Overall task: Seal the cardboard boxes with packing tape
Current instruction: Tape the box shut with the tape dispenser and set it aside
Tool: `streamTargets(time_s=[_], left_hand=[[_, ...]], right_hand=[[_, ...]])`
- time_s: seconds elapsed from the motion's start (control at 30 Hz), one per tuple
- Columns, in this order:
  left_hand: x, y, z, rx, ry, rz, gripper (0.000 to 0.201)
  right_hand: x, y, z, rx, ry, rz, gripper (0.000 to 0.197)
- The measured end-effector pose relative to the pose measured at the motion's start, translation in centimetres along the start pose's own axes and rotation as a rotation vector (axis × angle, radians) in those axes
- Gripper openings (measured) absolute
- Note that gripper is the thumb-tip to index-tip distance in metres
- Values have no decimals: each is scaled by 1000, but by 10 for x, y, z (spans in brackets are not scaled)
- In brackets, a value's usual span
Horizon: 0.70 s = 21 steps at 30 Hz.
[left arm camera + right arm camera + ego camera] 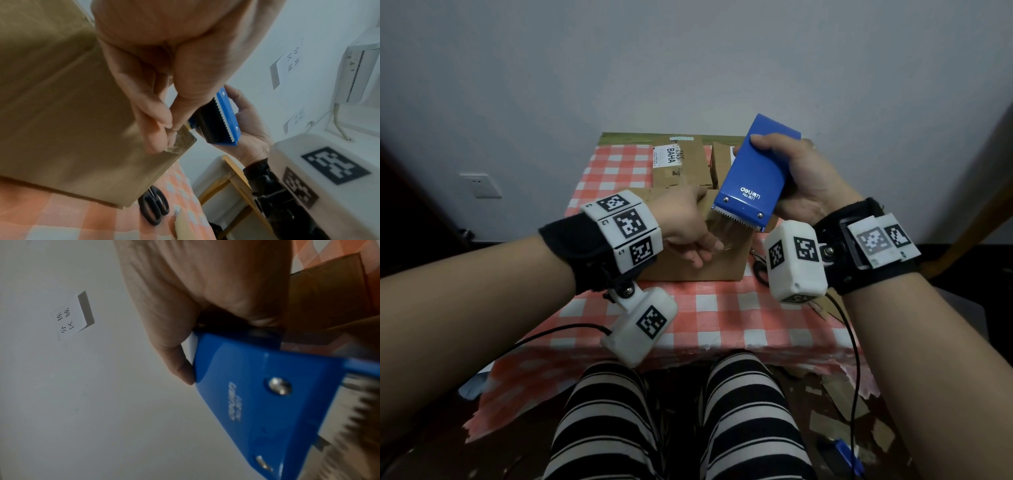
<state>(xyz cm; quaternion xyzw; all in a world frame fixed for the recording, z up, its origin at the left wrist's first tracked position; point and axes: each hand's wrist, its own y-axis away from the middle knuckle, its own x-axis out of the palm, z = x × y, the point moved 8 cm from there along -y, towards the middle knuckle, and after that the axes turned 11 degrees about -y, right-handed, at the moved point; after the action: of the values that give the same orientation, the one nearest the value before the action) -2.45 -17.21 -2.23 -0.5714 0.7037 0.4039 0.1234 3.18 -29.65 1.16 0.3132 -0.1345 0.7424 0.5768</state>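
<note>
Clear tape end [180, 139] pinched by left hand [688, 226] against the near cardboard box [722, 260] on the checked worktop [698, 308], blue tape dispenser [755, 171] gripped by right hand [804, 178], raised above the box, two more boxes [681, 161] behind

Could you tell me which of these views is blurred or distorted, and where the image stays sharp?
Head view: dim, even light, wide-angle bending at the edges, the lettering on the blue tape dispenser legible. Left wrist view: the scissors are soft, the serrated blade crisp. Right wrist view: blade teeth smeared, the right hand soft.
</note>
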Motion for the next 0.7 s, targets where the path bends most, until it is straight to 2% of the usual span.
streamTargets(time_s=[0.47, 0.7], left_hand=[[-7, 0, -2, -19, -15, -8, 88], [-11, 1, -3, -38, -31, -1, 88]], right_hand=[[9, -3, -2, -17, -72, 80, 4], [8, -8, -4, 11, -66, 65, 5]])
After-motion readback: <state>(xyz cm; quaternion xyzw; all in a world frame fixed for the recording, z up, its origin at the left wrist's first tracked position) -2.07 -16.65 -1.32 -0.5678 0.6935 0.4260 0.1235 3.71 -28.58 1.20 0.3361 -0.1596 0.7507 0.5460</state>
